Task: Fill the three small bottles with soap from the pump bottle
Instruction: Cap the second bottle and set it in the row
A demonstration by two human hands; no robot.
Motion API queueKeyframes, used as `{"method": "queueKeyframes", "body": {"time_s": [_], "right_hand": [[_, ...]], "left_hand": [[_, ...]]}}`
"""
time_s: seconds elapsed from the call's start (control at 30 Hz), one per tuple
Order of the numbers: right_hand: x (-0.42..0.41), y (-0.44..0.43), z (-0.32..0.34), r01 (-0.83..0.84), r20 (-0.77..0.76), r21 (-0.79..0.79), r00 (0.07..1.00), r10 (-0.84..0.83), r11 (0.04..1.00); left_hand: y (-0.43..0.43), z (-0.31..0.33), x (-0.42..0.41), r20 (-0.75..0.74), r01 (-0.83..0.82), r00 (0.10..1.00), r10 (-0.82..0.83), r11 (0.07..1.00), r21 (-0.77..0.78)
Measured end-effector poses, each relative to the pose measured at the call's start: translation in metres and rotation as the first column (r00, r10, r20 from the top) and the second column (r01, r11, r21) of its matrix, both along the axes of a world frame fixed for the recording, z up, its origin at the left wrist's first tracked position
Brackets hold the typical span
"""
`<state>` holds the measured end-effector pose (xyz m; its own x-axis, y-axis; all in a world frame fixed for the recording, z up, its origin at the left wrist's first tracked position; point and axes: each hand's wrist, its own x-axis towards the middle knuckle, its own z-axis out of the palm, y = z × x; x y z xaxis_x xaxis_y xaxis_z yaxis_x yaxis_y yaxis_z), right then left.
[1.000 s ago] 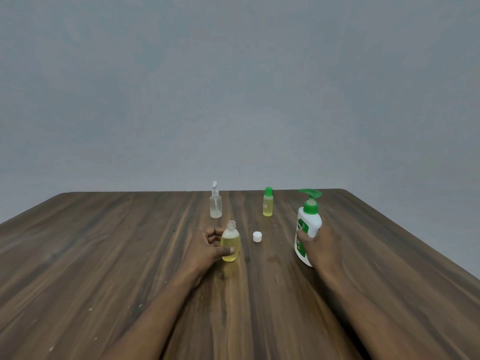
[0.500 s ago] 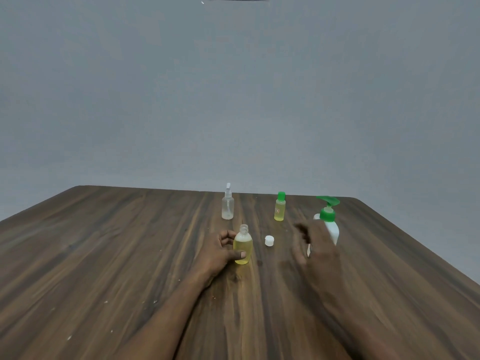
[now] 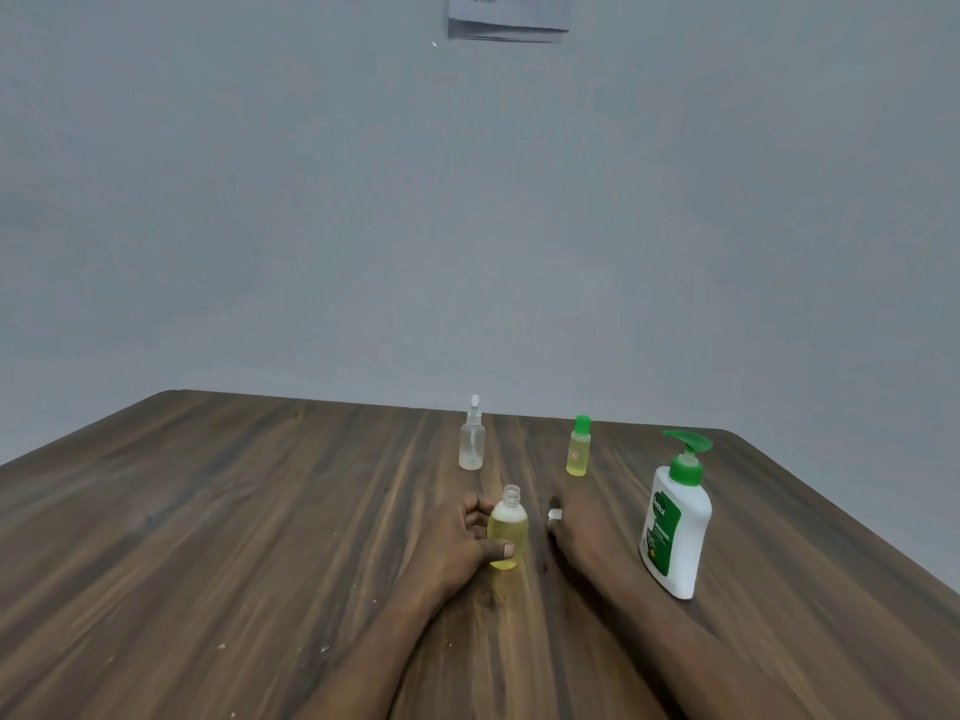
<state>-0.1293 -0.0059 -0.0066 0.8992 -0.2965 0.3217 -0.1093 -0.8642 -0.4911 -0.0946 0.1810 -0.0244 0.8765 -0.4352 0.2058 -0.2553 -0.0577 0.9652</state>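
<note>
Pump bottle [image 3: 675, 527] now stands released; right hand [image 3: 582, 532] apparently pinches white cap [image 3: 555, 515], left hand [image 3: 457, 548] grips open bottle [image 3: 508, 532].

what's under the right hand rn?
The small white cap peeks out at the fingers of the right hand, which lies on the dark wooden table. Most of the cap is covered; whether it is pinched cannot be seen.
</note>
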Motion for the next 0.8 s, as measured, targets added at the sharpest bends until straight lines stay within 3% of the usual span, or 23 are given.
{"method": "queueKeyframes", "body": {"time_s": [0.23, 0.33, 0.4, 0.57, 0.8], "right_hand": [[-0.017, 0.000, 0.072, -0.206, 0.140, 0.081, 0.971, 0.193, 0.975], [-0.025, 0.013, 0.096, -0.344, 0.048, 0.026, 0.938, 0.343, 0.938], [-0.026, 0.024, 0.104, -0.398, -0.033, -0.096, 0.917, 0.397, 0.912], [-0.024, 0.041, 0.110, -0.423, -0.177, -0.235, 0.904, 0.389, 0.875], [-0.018, 0.053, 0.110, -0.395, -0.242, -0.363, 0.915, 0.323, 0.844]], "left_hand": [[0.002, 0.000, 0.000, 0.004, 0.011, 1.000, -0.011, 1.000, 0.000], [0.002, 0.000, -0.001, 0.024, 0.008, 1.000, -0.009, 1.000, 0.015], [0.003, 0.000, -0.001, 0.030, 0.002, 1.000, -0.003, 1.000, 0.018], [0.002, 0.001, -0.002, 0.032, 0.004, 0.999, -0.005, 1.000, 0.002], [0.002, -0.002, 0.000, 0.040, 0.011, 0.999, -0.011, 1.000, -0.019]]}}
